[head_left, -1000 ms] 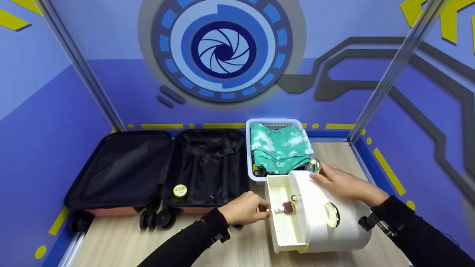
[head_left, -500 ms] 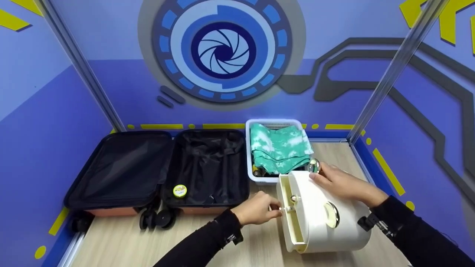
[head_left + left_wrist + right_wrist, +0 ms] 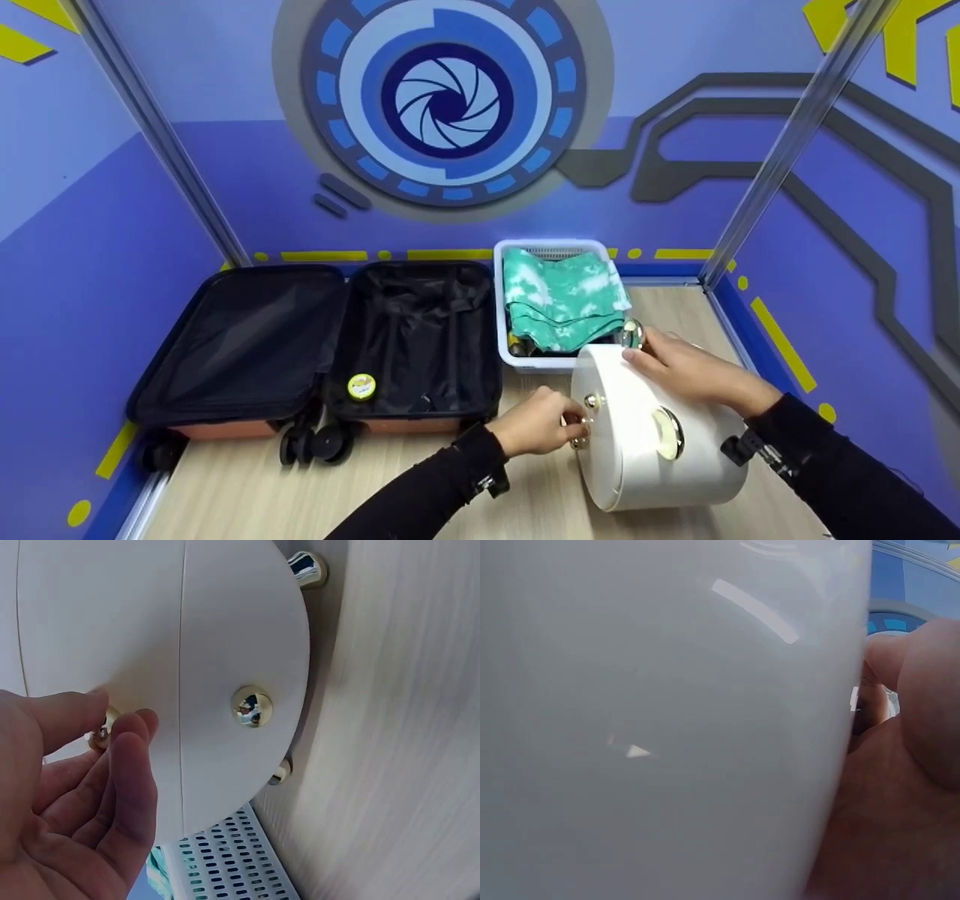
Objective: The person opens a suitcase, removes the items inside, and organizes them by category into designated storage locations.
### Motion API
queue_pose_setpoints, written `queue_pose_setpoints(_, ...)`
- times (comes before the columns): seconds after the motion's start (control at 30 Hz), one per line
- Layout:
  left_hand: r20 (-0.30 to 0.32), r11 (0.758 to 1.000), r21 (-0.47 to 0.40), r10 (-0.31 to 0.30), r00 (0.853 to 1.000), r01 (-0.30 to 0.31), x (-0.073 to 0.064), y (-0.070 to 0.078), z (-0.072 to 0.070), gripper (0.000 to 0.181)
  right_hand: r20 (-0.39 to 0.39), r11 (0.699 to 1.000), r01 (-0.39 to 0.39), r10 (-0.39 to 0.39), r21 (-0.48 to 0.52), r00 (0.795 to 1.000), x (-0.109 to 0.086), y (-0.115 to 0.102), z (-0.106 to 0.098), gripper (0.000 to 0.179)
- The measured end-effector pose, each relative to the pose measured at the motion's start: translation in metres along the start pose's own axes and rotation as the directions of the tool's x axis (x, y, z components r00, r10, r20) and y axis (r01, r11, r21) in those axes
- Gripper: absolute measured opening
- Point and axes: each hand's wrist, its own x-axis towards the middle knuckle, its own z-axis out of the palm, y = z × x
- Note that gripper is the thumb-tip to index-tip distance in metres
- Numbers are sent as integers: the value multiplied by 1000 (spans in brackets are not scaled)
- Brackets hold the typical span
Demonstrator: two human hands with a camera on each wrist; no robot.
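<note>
A white, round-sided drawer box (image 3: 637, 450) stands on the table with its drawers pushed in. My left hand (image 3: 544, 421) is at the drawer face, thumb and fingertips pinching a gold drawer knob (image 3: 103, 731). Another gold knob (image 3: 252, 706) shows on the neighbouring drawer in the left wrist view. At the box's far end my right hand (image 3: 686, 367) grips a shiny gold fitting (image 3: 634, 334), its thumb against the white shell. The box's smooth wall (image 3: 667, 727) fills most of the right wrist view. A gold-rimmed oval handle (image 3: 670, 433) sits on the upper side.
An open black-lined suitcase (image 3: 240, 345) lies to the left, with a round yellow tin (image 3: 361, 387) in its right half. Behind the box stands a white basket (image 3: 504, 315) holding folded green-and-white cloth (image 3: 562, 300). Walls enclose the back and sides.
My left hand has moved right, pushing the drawer fully into the box. The small dark-red bottle inside that drawer is now hidden. My right hand keeps its hold.
</note>
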Motion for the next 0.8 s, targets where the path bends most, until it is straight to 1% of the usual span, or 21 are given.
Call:
queue_pose_setpoints(0.13,-10,1000,1,9,1000,-9,1,-2,1,11,1,1000,4,-4,7,1000,1,1,0,46)
queue_pose_setpoints(0.23,-16,1000,-2,12,1000,-12,1,-4,2,11,0,1000,8,-8,5,1000,2,3,1,46)
queue_pose_setpoints(0.53,-18,999,-26,-20,1000,19,-1,-4,4,13,-4,1000,-13,12,-21,1000,3,4,1,45)
queue_pose_setpoints(0.67,-7,999,-45,-25,1000,24,-3,-5,3,14,-4,1000,-15,15,-23,1000,3,4,1,50)
queue_pose_setpoints(0.8,9,998,-57,-25,1000,25,-5,-9,2,18,2,1000,-17,17,-3,1000,2,3,1,50)
